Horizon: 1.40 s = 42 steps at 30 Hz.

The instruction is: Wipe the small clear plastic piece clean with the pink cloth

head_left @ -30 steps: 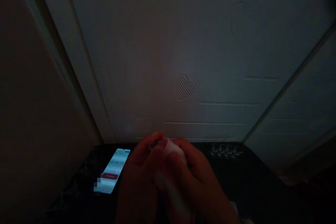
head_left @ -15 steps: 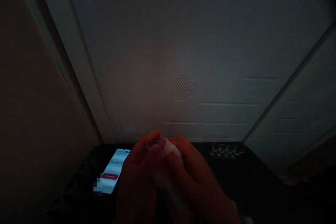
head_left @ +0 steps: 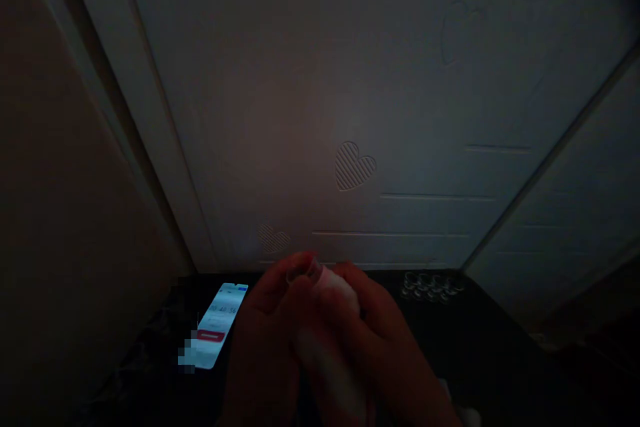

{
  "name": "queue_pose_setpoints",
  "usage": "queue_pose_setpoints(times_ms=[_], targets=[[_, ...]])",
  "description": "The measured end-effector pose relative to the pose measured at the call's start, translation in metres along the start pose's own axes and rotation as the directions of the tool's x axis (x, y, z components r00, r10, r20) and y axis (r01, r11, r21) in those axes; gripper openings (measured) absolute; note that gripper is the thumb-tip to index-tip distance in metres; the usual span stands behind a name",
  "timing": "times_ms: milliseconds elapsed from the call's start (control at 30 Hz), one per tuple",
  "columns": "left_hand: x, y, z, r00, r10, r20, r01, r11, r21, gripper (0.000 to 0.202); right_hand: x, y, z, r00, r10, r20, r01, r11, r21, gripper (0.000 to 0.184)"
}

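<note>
My left hand (head_left: 270, 327) is closed around a small clear cup (head_left: 299, 273) with a round rim, tilted near the fingertips; most of it is hidden. Beside it, my right hand (head_left: 373, 323) pinches a soft white cloth (head_left: 340, 288) that reaches the cup's rim and hangs down between the two hands. Whether part of the cloth sits inside the cup, I cannot tell in this dim light.
Several small clear cups (head_left: 433, 287) stand in a group at the back right of the dark tabletop (head_left: 480, 340). A lit phone (head_left: 217, 327) lies on the left. Behind rises a pale panel (head_left: 280, 113) with carved hearts. Something white (head_left: 467, 416) shows at the bottom right.
Both hands, with the cup and cloth, have shifted slightly to the right. The cloth sits a little differently between the fingers. The phone and the group of cups have stayed put.
</note>
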State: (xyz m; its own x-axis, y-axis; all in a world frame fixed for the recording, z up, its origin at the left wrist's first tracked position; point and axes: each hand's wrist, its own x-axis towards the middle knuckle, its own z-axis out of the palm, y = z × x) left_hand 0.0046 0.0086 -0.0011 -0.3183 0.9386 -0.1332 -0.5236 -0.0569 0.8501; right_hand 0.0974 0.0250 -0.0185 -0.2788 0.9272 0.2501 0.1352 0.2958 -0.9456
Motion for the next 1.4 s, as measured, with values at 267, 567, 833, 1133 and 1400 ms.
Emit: queue_pose_setpoints(times_ms=[267, 567, 833, 1133, 1400], targets=[[0.003, -0.001, 0.0, 0.995, 0.095, 0.014, -0.095, 0.995, 0.013, 0.031, -0.001, 0.003, -0.001, 0.998, -0.062, 0.012, 0.063, 0.997, -0.054, 0.022], [0.001, 0.001, 0.002, 0.992, 0.128, -0.011, -0.128, 0.991, 0.035, 0.029, -0.001, -0.003, 0.0, 0.998, -0.055, -0.005, 0.055, 0.998, 0.019, 0.022], [-0.001, -0.006, -0.002, 0.963, 0.262, -0.066, -0.244, 0.948, 0.206, 0.028, 0.005, 0.002, 0.003, 0.99, -0.127, -0.066, 0.132, 0.988, 0.078, 0.02], [0.001, 0.0, -0.002, 0.956, 0.293, -0.023, -0.263, 0.888, 0.378, 0.025, 0.015, 0.007, 0.002, 0.996, 0.01, -0.087, -0.001, 0.994, 0.108, 0.028], [0.004, -0.005, -0.004, 0.946, 0.313, 0.081, -0.323, 0.917, 0.235, 0.02, 0.017, 0.013, 0.004, 0.993, -0.007, -0.121, 0.018, 0.996, 0.088, 0.035]])
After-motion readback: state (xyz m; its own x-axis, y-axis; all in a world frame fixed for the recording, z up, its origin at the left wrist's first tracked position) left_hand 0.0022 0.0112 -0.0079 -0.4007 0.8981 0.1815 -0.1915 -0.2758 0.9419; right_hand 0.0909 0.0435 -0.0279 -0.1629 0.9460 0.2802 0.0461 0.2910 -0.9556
